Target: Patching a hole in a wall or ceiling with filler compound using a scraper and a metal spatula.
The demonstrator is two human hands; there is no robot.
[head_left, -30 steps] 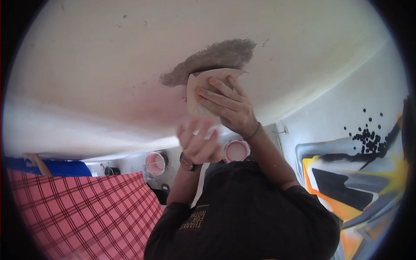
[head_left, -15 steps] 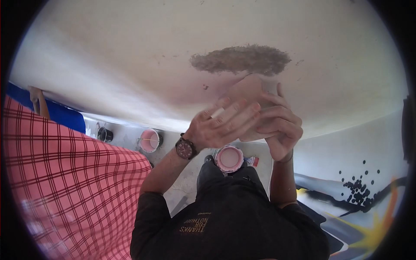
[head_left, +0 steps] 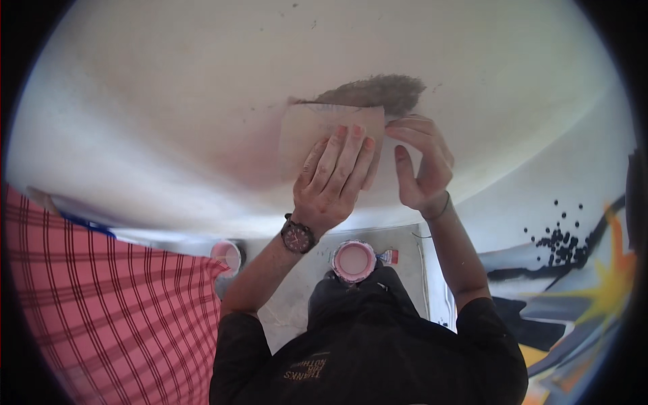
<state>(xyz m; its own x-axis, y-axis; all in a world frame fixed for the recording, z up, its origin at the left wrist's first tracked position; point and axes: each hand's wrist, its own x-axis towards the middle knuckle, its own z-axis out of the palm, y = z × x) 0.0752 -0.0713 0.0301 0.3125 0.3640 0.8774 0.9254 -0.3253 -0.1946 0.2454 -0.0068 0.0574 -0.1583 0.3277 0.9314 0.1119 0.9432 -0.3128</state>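
One of the hands (head_left: 327,177) lies flat on pale paper (head_left: 295,131)

Left grip (head_left: 329,179) flat, fingers (head_left: 332,156) extended, right grip (head_left: 430,165) half-curled, thumb (head_left: 406,174) apart, forearms (head_left: 260,277) raised

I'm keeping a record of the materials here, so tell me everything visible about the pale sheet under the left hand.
The sheet is pale pinkish beige, roughly four-sided, thin and paper-like, with faint print near its top edge; its underside is hidden. It lies against the pale wall, its top edge in front of the lower part of a dark grey patch. The left hand rests over it, fingers pointing up. The right hand is at its right edge; whether a fingertip touches is unclear.
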